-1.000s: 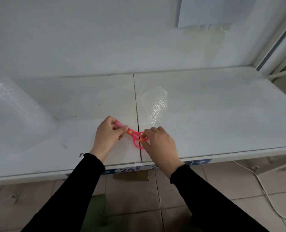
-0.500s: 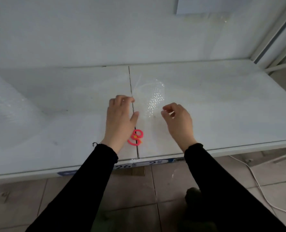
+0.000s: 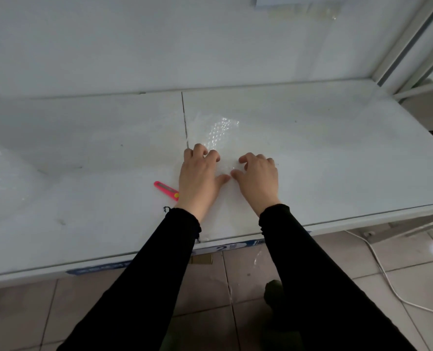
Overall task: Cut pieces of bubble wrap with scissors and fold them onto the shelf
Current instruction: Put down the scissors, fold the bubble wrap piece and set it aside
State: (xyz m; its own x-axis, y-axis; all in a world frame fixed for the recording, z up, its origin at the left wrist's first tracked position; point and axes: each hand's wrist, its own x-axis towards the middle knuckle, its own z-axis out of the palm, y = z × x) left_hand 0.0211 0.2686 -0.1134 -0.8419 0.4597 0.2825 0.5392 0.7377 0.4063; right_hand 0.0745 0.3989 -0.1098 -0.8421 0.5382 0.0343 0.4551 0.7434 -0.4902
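Note:
A small clear piece of bubble wrap [image 3: 219,134] lies flat on the white shelf [image 3: 324,153], just right of the seam between the two boards. My left hand [image 3: 200,178] and my right hand [image 3: 259,178] rest side by side on its near edge. Their fingers are curled and the thumbs almost touch, pinching the wrap. The pink scissors [image 3: 165,189] lie shut on the shelf just left of my left wrist, which hides their handles.
A large sheet of bubble wrap [image 3: 10,171] spreads over the shelf's left end. A white shelf post [image 3: 410,44] rises at the back right. On the tiled floor a white cable [image 3: 385,272] runs to the right, under the shelf's labelled front edge [image 3: 225,248].
The scissors, held in both hands a second ago, now lie on the shelf. Both hands have moved forward onto the near edge of the bubble wrap piece.

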